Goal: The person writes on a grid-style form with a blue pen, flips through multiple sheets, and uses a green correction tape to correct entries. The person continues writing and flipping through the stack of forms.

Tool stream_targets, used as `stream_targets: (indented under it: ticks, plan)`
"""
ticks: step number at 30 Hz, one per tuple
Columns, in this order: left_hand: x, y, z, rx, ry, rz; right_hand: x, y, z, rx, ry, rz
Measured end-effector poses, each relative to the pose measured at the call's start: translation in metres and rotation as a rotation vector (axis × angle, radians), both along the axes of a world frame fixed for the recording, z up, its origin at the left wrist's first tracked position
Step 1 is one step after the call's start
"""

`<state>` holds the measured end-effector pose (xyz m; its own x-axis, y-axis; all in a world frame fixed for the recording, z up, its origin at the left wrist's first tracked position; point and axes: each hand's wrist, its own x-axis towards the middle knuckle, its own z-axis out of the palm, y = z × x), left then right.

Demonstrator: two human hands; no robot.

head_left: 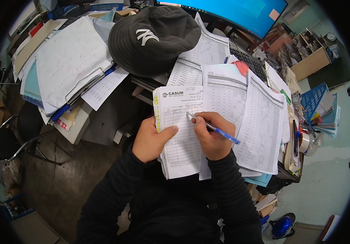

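A thick pad of printed forms with yellow tabs down its left edge lies in front of me. My left hand grips the pad's left side, thumb pressed flat on the top sheet and the fingers hidden beneath. In my right hand is a blue ballpoint pen, pinched between thumb and fingers. Its tip meets the form's table near the upper right columns. Handwriting fills a few rows. Just right of the pad, printed table sheets overlap one another, another long sheet beside them.
A dark bucket hat sits beyond the pad. Left of it, a clipboard with papers tops a tall stack. A monitor and a black keyboard stand at the back. A chair is at far left, a blue helmet lower right.
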<state>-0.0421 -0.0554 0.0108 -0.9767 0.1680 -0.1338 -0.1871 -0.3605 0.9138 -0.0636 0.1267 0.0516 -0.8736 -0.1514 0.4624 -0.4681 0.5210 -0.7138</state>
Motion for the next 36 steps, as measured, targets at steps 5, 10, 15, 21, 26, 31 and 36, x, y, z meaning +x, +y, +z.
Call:
stream_targets:
  ticks: [5, 10, 15, 21, 26, 31, 36]
  plan:
    - [0.0, 0.002, -0.001, 0.018, 0.011, -0.004, -0.002, 0.0, -0.003, -0.066, -0.018, -0.025]
    - [0.0, 0.001, -0.001, 0.014, 0.005, 0.0, -0.001, 0.0, -0.002, -0.023, 0.0, -0.02]
    - [0.001, -0.001, -0.001, -0.016, 0.005, 0.008, 0.0, -0.001, -0.004, -0.058, -0.006, -0.035]
    - [-0.003, 0.002, -0.012, 0.022, 0.032, 0.023, 0.004, 0.003, 0.002, -0.226, -0.02, -0.098]
    - [-0.009, -0.005, -0.024, 0.123, -0.051, -0.008, 0.006, 0.009, 0.018, -0.114, 0.139, -0.018]
    - [-0.012, -0.006, -0.034, 0.144, -0.035, -0.013, 0.023, 0.01, 0.035, -0.118, 0.127, 0.023]
    - [-0.011, -0.012, -0.034, 0.117, -0.002, 0.017, 0.028, 0.01, 0.035, -0.176, 0.142, 0.05]
